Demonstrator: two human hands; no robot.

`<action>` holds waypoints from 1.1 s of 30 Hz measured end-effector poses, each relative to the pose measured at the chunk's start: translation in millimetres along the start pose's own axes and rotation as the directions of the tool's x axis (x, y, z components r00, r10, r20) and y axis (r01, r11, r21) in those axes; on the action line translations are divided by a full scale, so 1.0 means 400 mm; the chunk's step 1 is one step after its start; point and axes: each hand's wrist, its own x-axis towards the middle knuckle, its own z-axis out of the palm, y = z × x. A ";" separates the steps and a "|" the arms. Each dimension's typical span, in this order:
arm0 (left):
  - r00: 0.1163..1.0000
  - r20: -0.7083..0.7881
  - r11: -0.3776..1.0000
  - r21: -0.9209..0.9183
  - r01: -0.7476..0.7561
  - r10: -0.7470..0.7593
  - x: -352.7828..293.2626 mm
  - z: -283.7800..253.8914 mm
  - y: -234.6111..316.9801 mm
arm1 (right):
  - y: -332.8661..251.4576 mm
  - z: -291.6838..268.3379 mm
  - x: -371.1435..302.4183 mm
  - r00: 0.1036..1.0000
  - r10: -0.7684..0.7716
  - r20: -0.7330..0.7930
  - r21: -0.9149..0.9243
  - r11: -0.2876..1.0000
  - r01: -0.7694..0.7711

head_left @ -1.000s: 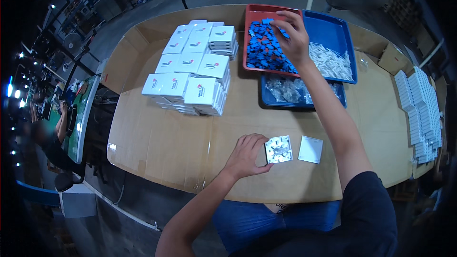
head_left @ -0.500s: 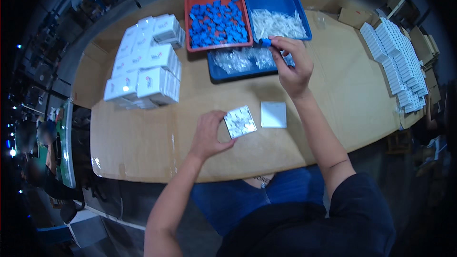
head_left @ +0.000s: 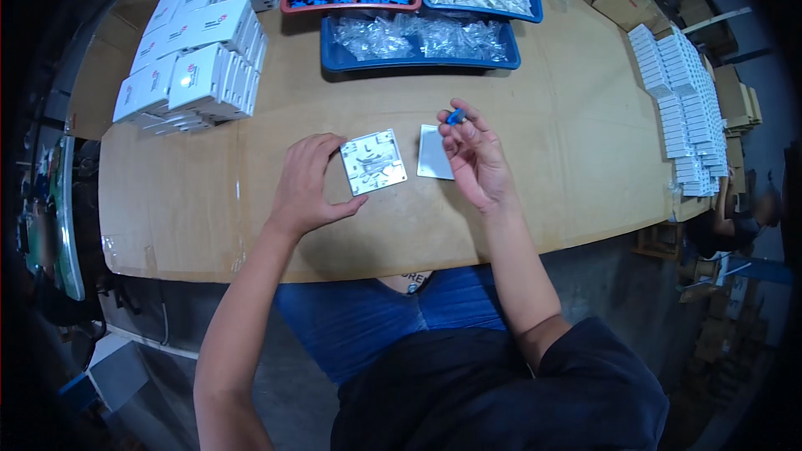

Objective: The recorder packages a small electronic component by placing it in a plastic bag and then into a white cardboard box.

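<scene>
My left hand (head_left: 307,188) grips the left edge of a shallow square white plastic box (head_left: 373,160), thumb at its lower corner and fingers at its upper one. The box faces up, showing moulded ridges and small fittings inside. Between the fingertips of my right hand (head_left: 480,159), raised over the table, is a small blue plastic part (head_left: 455,117). Behind that hand lies a flat square white cover (head_left: 433,153), partly hidden by the fingers, a short gap to the right of the box.
Beyond my hands stand a red tray (head_left: 351,9) of blue parts, a blue tray (head_left: 539,8) of thin white pieces and another blue tray (head_left: 334,65) of clear bags. Stacked white boxes (head_left: 196,75) fill the far left; white ribbed pieces (head_left: 689,108) are stacked on the right.
My right hand has come back from beside the trays toward the box, bringing the blue part. My left hand still grips the box. The whole view has shifted.
</scene>
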 end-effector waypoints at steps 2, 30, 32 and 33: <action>0.999 0.019 1.000 0.007 0.029 -0.029 0.000 0.004 0.003 | -0.012 -0.002 -0.004 0.997 0.020 0.071 0.022 1.000 -0.022; 0.998 0.015 0.997 -0.045 0.062 -0.061 -0.008 0.009 -0.024 | 0.160 0.116 0.083 0.912 -0.041 0.408 -0.913 -0.041 0.406; 0.996 0.005 0.995 -0.056 0.088 -0.088 -0.011 0.013 -0.025 | 0.163 0.111 0.089 0.903 -0.019 0.428 -0.899 -0.105 0.424; 0.996 0.003 0.994 -0.057 0.090 -0.090 -0.013 0.013 -0.027 | 0.166 0.108 0.093 0.886 -0.017 0.463 -0.879 -0.133 0.457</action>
